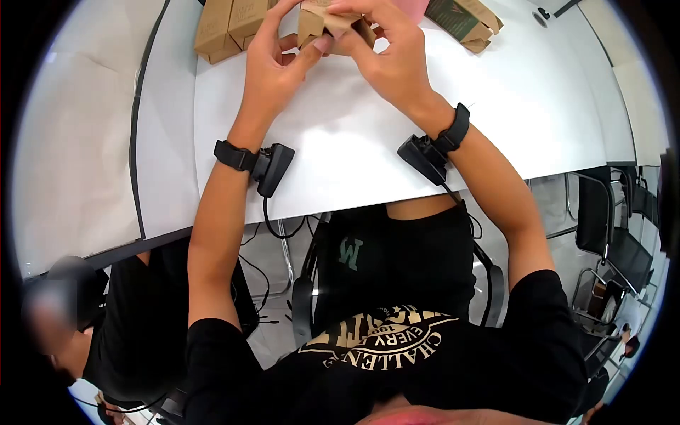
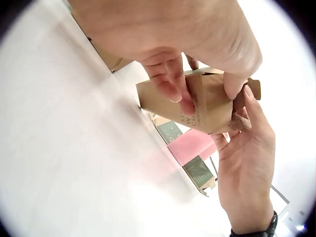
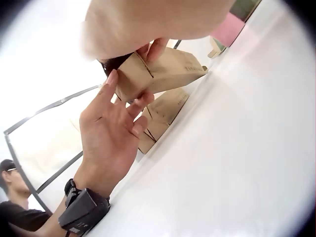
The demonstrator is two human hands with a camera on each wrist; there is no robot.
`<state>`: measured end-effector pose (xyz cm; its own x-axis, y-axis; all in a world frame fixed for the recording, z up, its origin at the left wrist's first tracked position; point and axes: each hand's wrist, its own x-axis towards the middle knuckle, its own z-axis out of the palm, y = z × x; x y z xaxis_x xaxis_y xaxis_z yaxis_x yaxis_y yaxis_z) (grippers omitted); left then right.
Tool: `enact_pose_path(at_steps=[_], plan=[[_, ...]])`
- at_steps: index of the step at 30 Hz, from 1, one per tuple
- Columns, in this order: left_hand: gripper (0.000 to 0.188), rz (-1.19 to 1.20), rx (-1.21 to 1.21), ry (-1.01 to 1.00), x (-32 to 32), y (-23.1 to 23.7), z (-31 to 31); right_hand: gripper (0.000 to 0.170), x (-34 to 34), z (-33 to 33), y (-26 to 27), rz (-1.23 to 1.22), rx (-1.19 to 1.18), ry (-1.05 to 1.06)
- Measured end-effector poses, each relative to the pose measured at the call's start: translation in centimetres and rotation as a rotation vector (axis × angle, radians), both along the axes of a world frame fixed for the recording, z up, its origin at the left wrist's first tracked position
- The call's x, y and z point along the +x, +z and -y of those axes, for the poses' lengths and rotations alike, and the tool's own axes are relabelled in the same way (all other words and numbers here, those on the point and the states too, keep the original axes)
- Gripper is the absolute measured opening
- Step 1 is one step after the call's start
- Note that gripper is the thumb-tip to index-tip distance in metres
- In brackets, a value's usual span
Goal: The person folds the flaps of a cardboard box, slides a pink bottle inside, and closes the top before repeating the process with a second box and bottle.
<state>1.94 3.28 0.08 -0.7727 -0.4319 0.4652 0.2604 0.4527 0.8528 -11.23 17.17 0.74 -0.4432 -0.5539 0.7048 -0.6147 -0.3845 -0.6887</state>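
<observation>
A brown cardboard box [image 2: 212,101] is held between both hands over the white table, its flap end facing the person in the head view. My left hand [image 1: 275,71] grips one side, thumb near the flaps and fingers along the printed face. On the other side my right hand [image 1: 394,60] pinches the flap end with thumb and fingers. In the right wrist view the box [image 3: 163,71] slants above the table, with a dark opening at its end. The left hand [image 3: 111,133] supports it from beneath. What is inside the box cannot be seen.
Brown boxes [image 1: 230,25] stand at the table's back left. A brown and green box [image 1: 460,25] lies at the back right, near a pink object [image 2: 190,147]. Another person [image 1: 127,333] is at the left; black chairs [image 1: 613,227] stand at the right.
</observation>
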Motion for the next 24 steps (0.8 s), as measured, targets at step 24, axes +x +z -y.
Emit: enact_pose_path(at_steps=[24], plan=[[0.064,0.017,0.19,-0.003,0.2,0.2,-0.1,0.042,-0.6,0.5,-0.6,-0.11,-0.118,0.025]])
